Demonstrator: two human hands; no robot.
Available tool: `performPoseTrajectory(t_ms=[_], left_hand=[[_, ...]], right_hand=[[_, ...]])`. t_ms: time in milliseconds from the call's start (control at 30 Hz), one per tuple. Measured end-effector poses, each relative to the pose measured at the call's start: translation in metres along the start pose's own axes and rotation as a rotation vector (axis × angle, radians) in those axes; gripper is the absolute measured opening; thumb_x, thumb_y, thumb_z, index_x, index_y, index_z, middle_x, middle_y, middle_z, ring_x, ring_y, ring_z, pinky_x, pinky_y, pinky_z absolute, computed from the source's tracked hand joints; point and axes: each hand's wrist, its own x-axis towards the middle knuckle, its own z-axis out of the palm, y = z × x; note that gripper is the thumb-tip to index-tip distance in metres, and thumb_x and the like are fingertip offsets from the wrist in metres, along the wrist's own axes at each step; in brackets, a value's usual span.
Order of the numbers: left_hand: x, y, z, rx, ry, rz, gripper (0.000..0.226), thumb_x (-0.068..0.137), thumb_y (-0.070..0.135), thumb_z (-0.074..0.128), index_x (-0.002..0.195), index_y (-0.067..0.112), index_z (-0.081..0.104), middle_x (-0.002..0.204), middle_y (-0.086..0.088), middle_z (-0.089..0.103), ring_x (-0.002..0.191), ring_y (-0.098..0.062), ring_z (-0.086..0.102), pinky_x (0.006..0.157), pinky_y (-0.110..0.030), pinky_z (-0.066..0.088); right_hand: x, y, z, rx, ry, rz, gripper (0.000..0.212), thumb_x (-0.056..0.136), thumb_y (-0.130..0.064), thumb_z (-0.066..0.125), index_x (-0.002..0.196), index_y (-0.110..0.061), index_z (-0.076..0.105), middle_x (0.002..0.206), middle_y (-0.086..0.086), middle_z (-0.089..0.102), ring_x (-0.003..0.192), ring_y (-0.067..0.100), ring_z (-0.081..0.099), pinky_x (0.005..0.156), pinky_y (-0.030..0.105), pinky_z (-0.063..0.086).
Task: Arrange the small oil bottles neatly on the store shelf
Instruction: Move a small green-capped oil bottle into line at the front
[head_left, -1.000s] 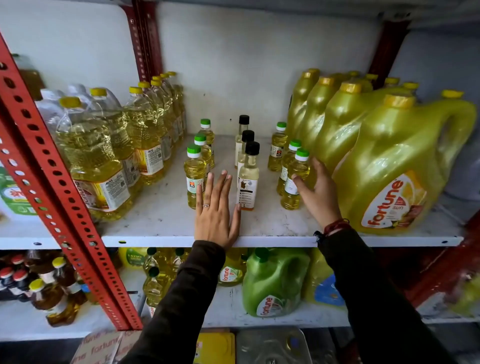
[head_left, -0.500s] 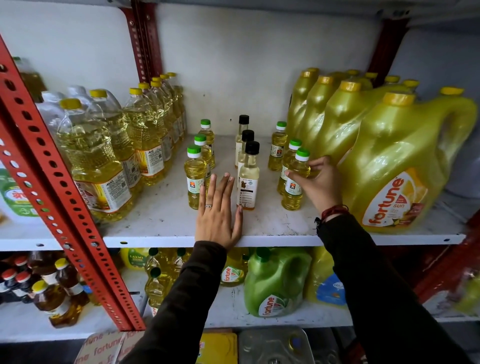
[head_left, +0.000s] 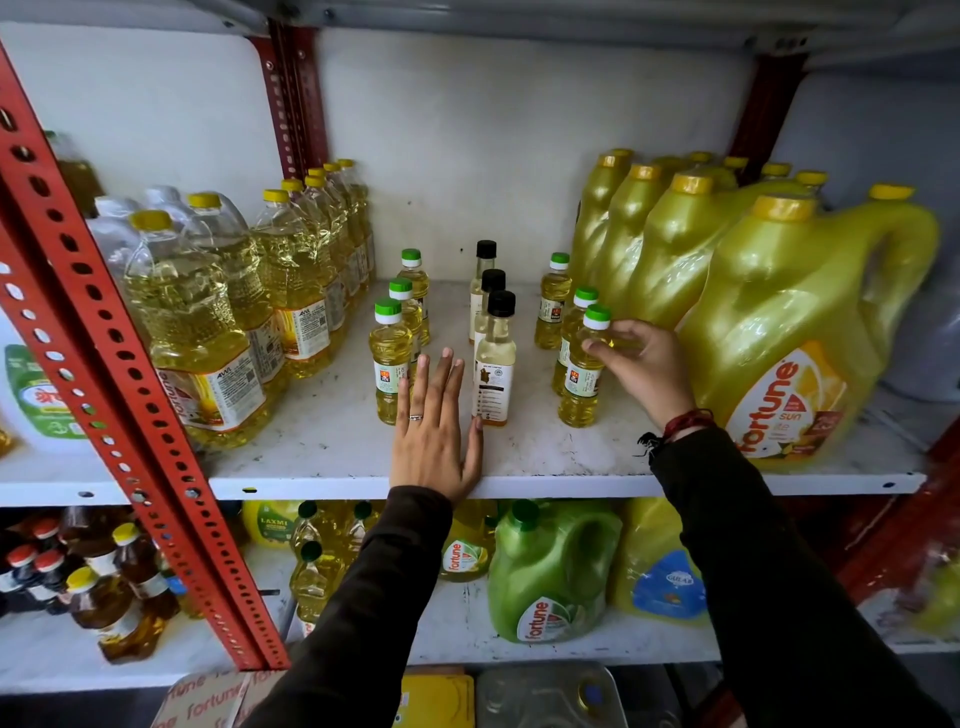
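Note:
Small oil bottles stand in three rows on the white shelf (head_left: 332, 441). The left row has green caps, its front bottle (head_left: 388, 358) nearest me. The middle row has black caps, with the front bottle (head_left: 494, 374) closest. The right row has green caps. My right hand (head_left: 641, 369) grips the front right bottle (head_left: 582, 379) around its upper body with fingers and thumb. My left hand (head_left: 434, 436) lies flat on the shelf, fingers together, between the left and middle rows, beside both front bottles and holding nothing.
Large clear oil bottles (head_left: 208, 332) crowd the shelf's left side. Big yellow Fortune jugs (head_left: 779, 332) fill the right, close behind my right hand. A red perforated upright (head_left: 104, 374) crosses diagonally at the left. The lower shelf holds a green jug (head_left: 550, 577) and more bottles.
My right hand has closed its fingers around the front right green-capped bottle and shifted slightly up its body. My left hand has stayed flat on the shelf.

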Motion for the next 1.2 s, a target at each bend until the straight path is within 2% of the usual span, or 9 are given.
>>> performPoseTrajectory(t_ms=[167,267,433,600,700,867,933,1067,1200], left_hand=[[0.000,0.001,-0.001,0.015,0.005,-0.011,0.075,0.099,0.042,0.036,0.161,0.005,0.020,0.170,-0.013,0.011,0.158,-0.027,0.002,0.129,-0.044,0.001],[0.000,0.001,-0.002,0.012,0.012,-0.017,0.075,0.098,0.042,0.037,0.162,0.006,0.019,0.170,-0.012,0.011,0.158,-0.026,-0.001,0.129,-0.042,-0.003],[0.000,0.002,-0.002,0.009,-0.005,-0.023,0.075,0.098,0.043,0.038,0.162,0.006,0.020,0.170,-0.012,0.011,0.158,-0.026,0.000,0.129,-0.041,-0.003],[0.000,0.002,-0.002,0.001,-0.005,-0.021,0.075,0.098,0.044,0.036,0.161,0.006,0.022,0.170,-0.012,0.011,0.158,-0.026,-0.001,0.129,-0.042,-0.003],[0.000,0.002,-0.003,0.003,-0.007,-0.025,0.075,0.098,0.045,0.035,0.161,0.006,0.023,0.170,-0.012,0.012,0.158,-0.026,-0.001,0.129,-0.042,-0.002],[0.001,0.001,-0.003,0.012,-0.003,-0.016,0.075,0.098,0.044,0.036,0.161,0.005,0.023,0.170,-0.012,0.013,0.158,-0.027,0.002,0.129,-0.042,-0.003],[0.002,0.001,-0.003,0.015,-0.007,-0.010,0.075,0.098,0.044,0.036,0.161,0.005,0.023,0.170,-0.012,0.013,0.158,-0.028,0.003,0.129,-0.043,0.000],[0.002,0.001,-0.002,0.003,-0.001,-0.018,0.075,0.098,0.044,0.038,0.161,0.005,0.023,0.170,-0.012,0.013,0.158,-0.027,0.002,0.129,-0.042,-0.002],[0.001,0.001,-0.002,-0.013,-0.014,-0.021,0.075,0.098,0.043,0.037,0.161,0.005,0.022,0.170,-0.014,0.013,0.158,-0.028,0.002,0.129,-0.043,0.000]], right_hand=[[-0.006,-0.008,0.004,-0.011,0.101,-0.007,0.043,0.068,-0.031,0.088,0.101,-0.012,0.068,0.097,-0.002,0.068,0.082,0.009,0.063,0.065,0.014,0.043],[-0.009,-0.012,0.006,-0.053,0.119,-0.024,0.048,0.065,-0.038,0.089,0.098,-0.012,0.065,0.096,-0.003,0.066,0.077,0.007,0.061,0.061,0.015,0.041],[-0.010,-0.012,0.004,-0.046,0.081,-0.016,0.061,0.067,-0.047,0.086,0.113,-0.015,0.064,0.109,-0.004,0.067,0.091,0.016,0.066,0.067,0.019,0.045],[-0.012,-0.013,0.001,-0.032,0.029,0.020,0.057,0.068,-0.037,0.087,0.116,-0.012,0.068,0.112,0.000,0.068,0.097,0.012,0.062,0.073,0.019,0.043],[-0.017,-0.014,0.001,-0.014,0.015,0.022,0.054,0.070,-0.028,0.088,0.116,-0.010,0.067,0.104,-0.002,0.063,0.090,0.006,0.058,0.065,0.009,0.037],[-0.020,-0.015,-0.002,0.024,-0.014,-0.012,0.054,0.071,-0.023,0.087,0.118,-0.006,0.067,0.106,-0.001,0.065,0.097,0.011,0.060,0.067,0.008,0.038],[-0.023,-0.015,-0.003,0.027,-0.030,-0.016,0.054,0.070,-0.022,0.087,0.118,-0.006,0.067,0.109,0.001,0.067,0.101,0.013,0.062,0.071,0.011,0.042],[-0.032,-0.014,-0.010,0.051,-0.031,-0.013,0.052,0.069,-0.022,0.088,0.115,-0.007,0.069,0.117,0.010,0.073,0.107,0.018,0.067,0.090,0.028,0.053],[-0.045,-0.011,-0.020,0.074,-0.049,-0.005,0.046,0.069,-0.022,0.088,0.111,-0.012,0.072,0.104,0.002,0.074,0.098,0.012,0.069,0.093,0.036,0.057]])
